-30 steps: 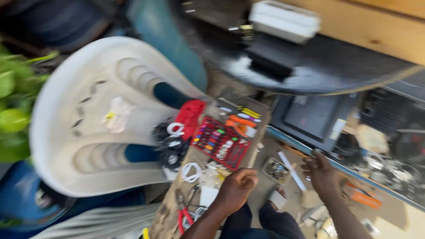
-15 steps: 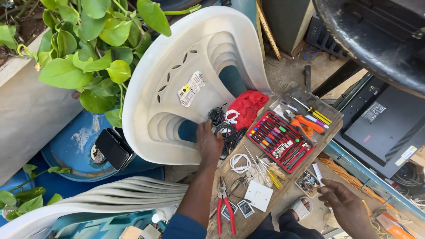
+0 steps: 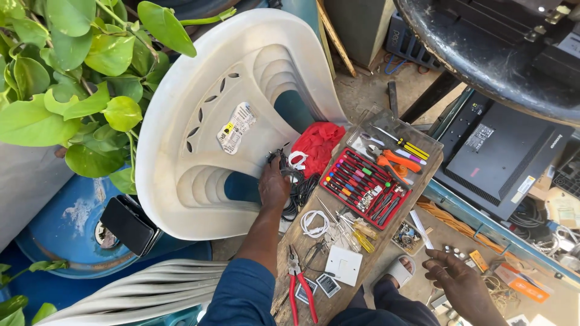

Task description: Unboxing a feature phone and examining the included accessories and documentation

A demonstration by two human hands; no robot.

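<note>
My left hand (image 3: 273,186) reaches onto a tangle of black cables (image 3: 298,188) at the far end of a wooden board (image 3: 338,296), beside a red cloth (image 3: 319,143); its fingers curl into the cables. My right hand (image 3: 454,281) hangs low on the right above the ground, fingers loosely apart, with nothing seen in it. On the board lie a red tray of coloured screwdrivers (image 3: 365,188), a white coiled cable (image 3: 313,223), a white switch plate (image 3: 343,265) and red-handled pliers (image 3: 298,287).
A white plastic chair (image 3: 205,133) lies tipped over left of the board. Green leafy plants (image 3: 66,78) and a blue drum (image 3: 66,241) fill the left. A dark round tabletop (image 3: 477,60) and a black monitor (image 3: 501,157) are at right. My sandalled foot (image 3: 399,271) shows below.
The view swung left and steadied. My left hand travelled from the near end of the board up to the black cables. My right hand dropped lower on the right.
</note>
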